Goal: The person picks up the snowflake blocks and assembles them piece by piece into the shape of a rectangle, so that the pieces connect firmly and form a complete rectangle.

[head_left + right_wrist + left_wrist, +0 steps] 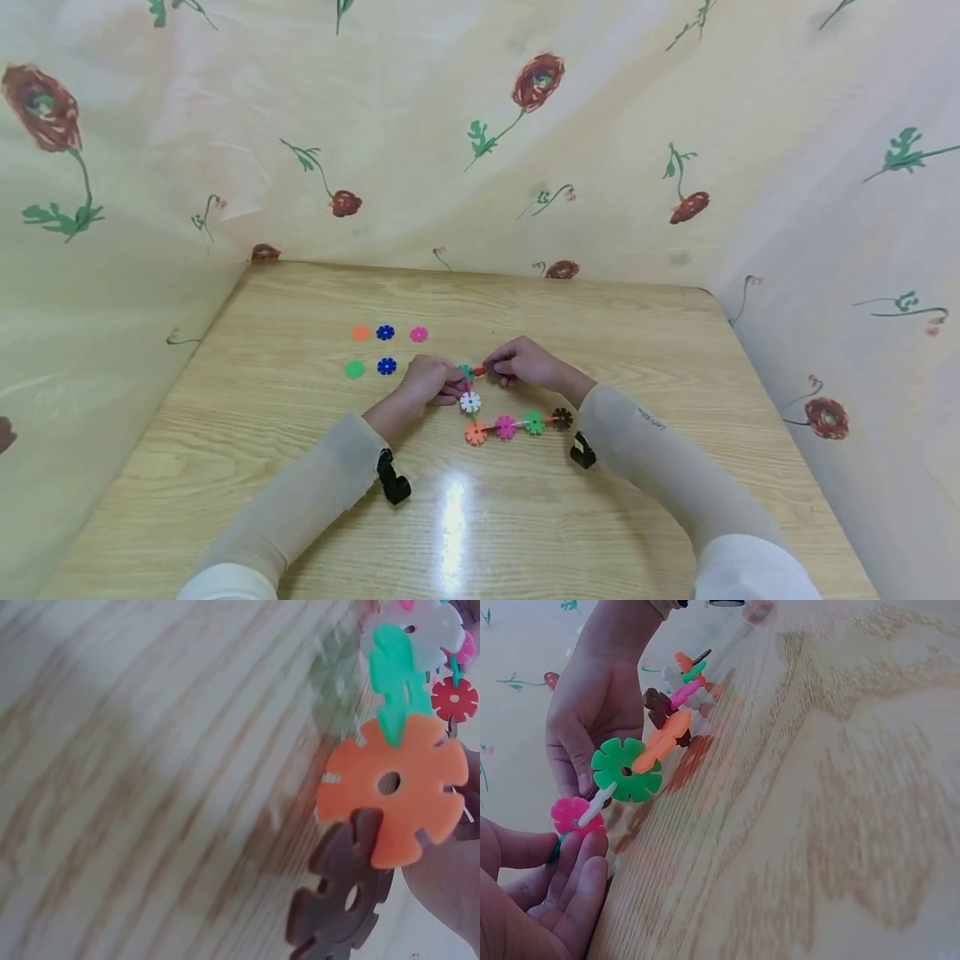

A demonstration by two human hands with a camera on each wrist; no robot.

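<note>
Notched plastic discs slotted together form a bent chain, with an orange disc (476,433) at its near corner and a white disc (470,402) above it. My left hand (431,381) pinches a teal-green disc (465,371) near the far end, beside a pink disc (577,815). A red disc (454,699) is joined to that teal one. My right hand (528,364) pinches a dark brown disc (451,726) at the red disc, mostly hidden by the fingers. The chain's near arm runs right through a pink disc (505,427) and a green disc (534,422).
Loose discs lie left of the hands: orange (361,333), pink (418,334), light green (355,369) and two blue, one at the back (386,332) and one nearer (387,366). The wooden table (300,300) meets a flowered cloth (420,167) behind and at both sides.
</note>
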